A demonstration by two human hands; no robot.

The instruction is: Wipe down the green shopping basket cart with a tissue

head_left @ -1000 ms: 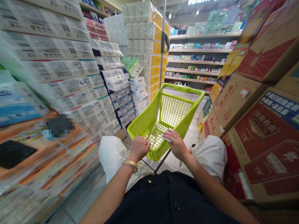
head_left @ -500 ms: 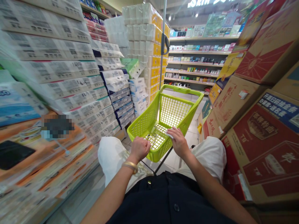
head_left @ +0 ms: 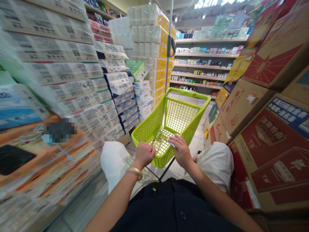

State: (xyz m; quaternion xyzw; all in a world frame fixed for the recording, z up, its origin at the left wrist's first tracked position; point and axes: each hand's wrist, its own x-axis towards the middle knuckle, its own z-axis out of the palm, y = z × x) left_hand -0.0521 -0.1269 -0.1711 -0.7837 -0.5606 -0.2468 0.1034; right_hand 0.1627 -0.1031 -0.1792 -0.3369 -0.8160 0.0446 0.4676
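Observation:
Between my knees stands a lime-green plastic shopping cart [head_left: 146, 129] with lattice walls and a thin dark frame under it. My left hand [head_left: 145, 153], with a gold-coloured bracelet at the wrist, is closed in a fist at the cart's near left rim; its palm side is hidden. My right hand [head_left: 180, 150] is over the cart's near right side, fingers bent around a small folded white tissue or cloth [head_left: 171, 141]. Only an edge of that white piece shows past the fingertips. I cannot tell whether it touches the cart.
Stacked tissue packs [head_left: 84, 87] rise on the left, with a dark phone [head_left: 15, 159] on a lower orange stack. Cardboard cartons [head_left: 272, 129] are piled close on the right. Behind the cart are a glass door handle [head_left: 172, 45] and shelves of small goods [head_left: 202, 66].
My right hand has shifted slightly left with the white piece, further over the cart's interior. My left hand and the cart stay where they were.

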